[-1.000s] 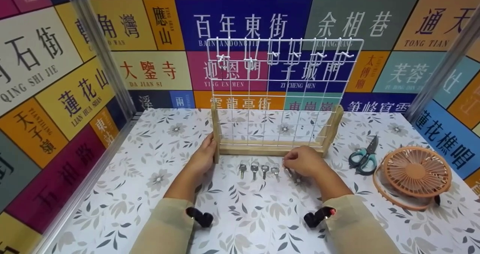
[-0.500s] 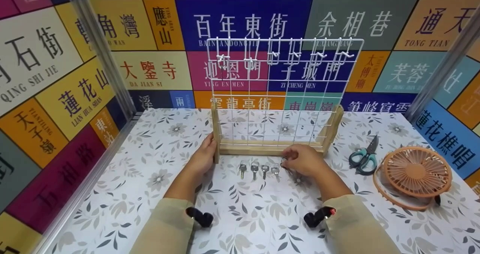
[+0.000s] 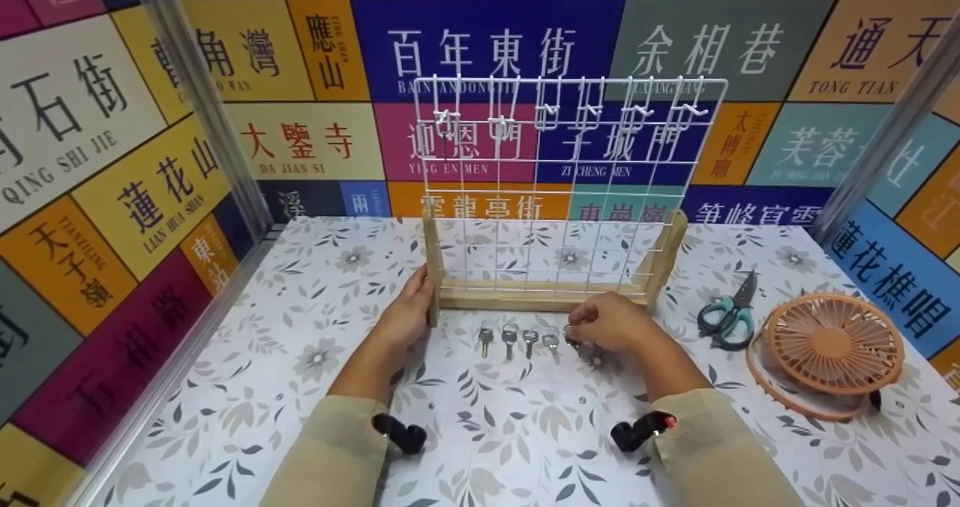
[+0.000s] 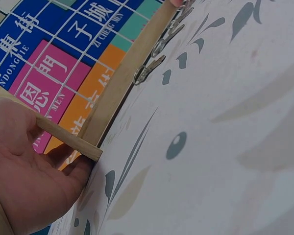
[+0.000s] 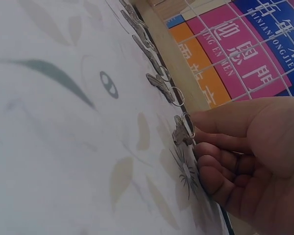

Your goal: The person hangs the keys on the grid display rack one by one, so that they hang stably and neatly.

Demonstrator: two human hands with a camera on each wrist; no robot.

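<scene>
A white wire grid rack (image 3: pixel 555 160) with several white hooks along its top stands in a wooden base. My left hand (image 3: pixel 405 312) grips the left wooden post (image 4: pixel 68 136), thumb on one side and fingers behind. In front of the base lies a row of several metal keys (image 3: pixel 510 340) with rings. At the row's right end, my right hand (image 3: pixel 611 323) pinches the ring of a key (image 5: pixel 181 132) between thumb and forefinger; the key's blade points down at the tabletop. From the leftmost hook hangs a small dark thing (image 3: pixel 445 145), apparently a key.
Scissors (image 3: pixel 729 319) with teal handles lie open to the right of the rack. Beyond them is an orange fan (image 3: pixel 832 346). The floral tabletop (image 3: pixel 495 432) meets walls printed with coloured signs.
My right hand shifted slightly left, then back right, still with the key at its fingertips. The key has turned a little. My left hand has stayed on the post.
</scene>
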